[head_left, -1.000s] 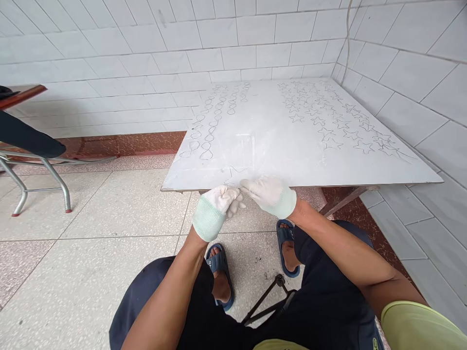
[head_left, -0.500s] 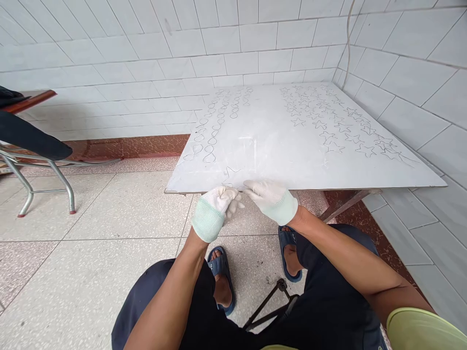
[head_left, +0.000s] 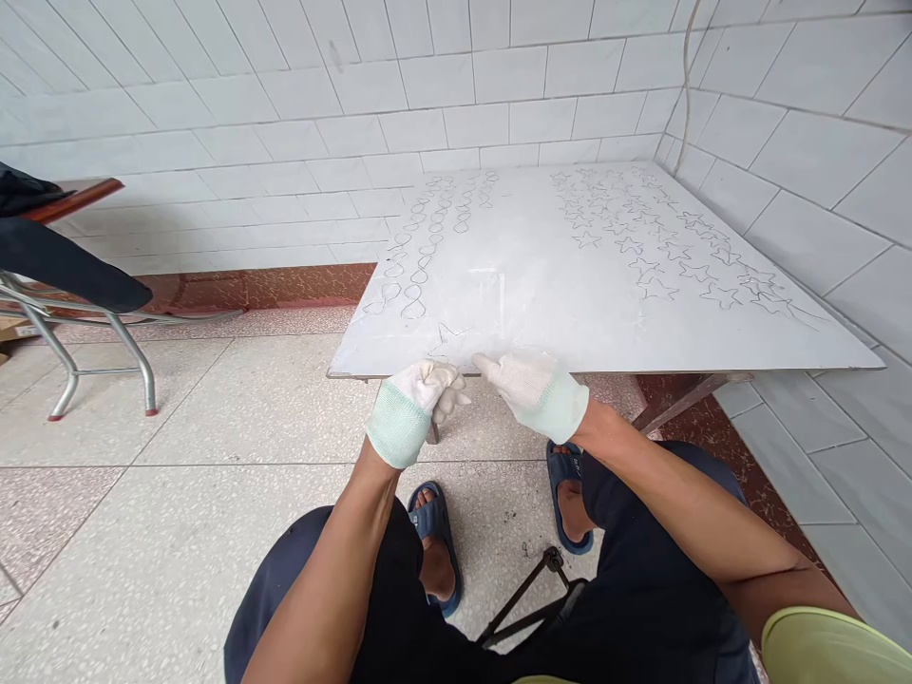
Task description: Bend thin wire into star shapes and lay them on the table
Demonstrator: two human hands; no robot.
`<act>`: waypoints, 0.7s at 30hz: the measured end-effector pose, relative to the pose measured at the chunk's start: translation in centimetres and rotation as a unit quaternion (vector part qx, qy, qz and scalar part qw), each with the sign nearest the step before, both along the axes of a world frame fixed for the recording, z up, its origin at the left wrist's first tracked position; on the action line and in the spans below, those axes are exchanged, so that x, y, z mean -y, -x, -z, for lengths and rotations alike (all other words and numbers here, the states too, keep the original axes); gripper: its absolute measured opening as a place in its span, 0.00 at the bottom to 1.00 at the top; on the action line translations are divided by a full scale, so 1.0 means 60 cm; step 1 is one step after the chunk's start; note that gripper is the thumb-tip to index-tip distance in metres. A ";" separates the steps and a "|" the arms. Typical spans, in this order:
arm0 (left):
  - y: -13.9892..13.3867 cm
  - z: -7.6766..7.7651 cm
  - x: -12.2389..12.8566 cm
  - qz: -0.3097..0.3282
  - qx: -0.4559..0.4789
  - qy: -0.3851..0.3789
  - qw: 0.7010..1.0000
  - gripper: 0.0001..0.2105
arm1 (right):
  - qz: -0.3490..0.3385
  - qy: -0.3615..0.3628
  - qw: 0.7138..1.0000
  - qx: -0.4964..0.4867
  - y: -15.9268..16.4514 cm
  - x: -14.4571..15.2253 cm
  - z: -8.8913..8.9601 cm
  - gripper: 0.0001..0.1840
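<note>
Both hands wear white gloves with pale green cuffs and are at the near edge of the white board (head_left: 570, 323). My left hand (head_left: 429, 387) is closed, thumb and fingers pinching a thin dark wire bent partly into a star (head_left: 451, 334). The bent points rise just beyond my knuckles, over the board. A short gap to the right, my right hand (head_left: 523, 382) has its fingers pressed together, tips pointing left toward the wire. Anything between those fingertips is too small to make out.
Several wire stars (head_left: 587, 239) lie in rows on the board's right side. Several looped wire shapes (head_left: 414, 309) line its left side. Tiled walls (head_left: 513, 123) border the board behind and right. A metal-legged stool (head_left: 142, 366) stands left; a black folded frame (head_left: 523, 598) is between my feet.
My hands have drawn slightly apart, opening a small gap between the fingertips. The bent wire stays by my left hand. The view has shifted a little.
</note>
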State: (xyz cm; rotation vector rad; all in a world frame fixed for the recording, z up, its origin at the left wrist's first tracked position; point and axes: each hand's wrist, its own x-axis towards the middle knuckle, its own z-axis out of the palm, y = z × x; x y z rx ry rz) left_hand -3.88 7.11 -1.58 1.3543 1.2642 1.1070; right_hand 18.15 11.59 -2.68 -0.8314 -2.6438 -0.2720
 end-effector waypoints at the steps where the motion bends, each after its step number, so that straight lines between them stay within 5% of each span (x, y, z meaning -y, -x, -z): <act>1: 0.000 0.000 0.000 0.001 0.002 -0.002 1.000 0.20 | -0.001 0.007 1.000 0.006 0.000 0.000 -0.004 0.25; 6: 0.001 0.000 -0.001 0.023 0.008 0.011 1.000 0.22 | 0.000 0.036 0.999 0.037 0.001 0.001 -0.026 0.22; 15: -0.002 -0.013 -0.002 0.004 -0.012 -0.005 1.000 0.22 | 0.074 0.017 0.994 -0.085 0.004 0.014 -0.033 0.24; 21: 0.005 -0.003 -0.001 0.036 0.001 0.012 0.999 0.22 | 0.080 0.142 0.962 -0.220 0.001 0.009 -0.032 0.23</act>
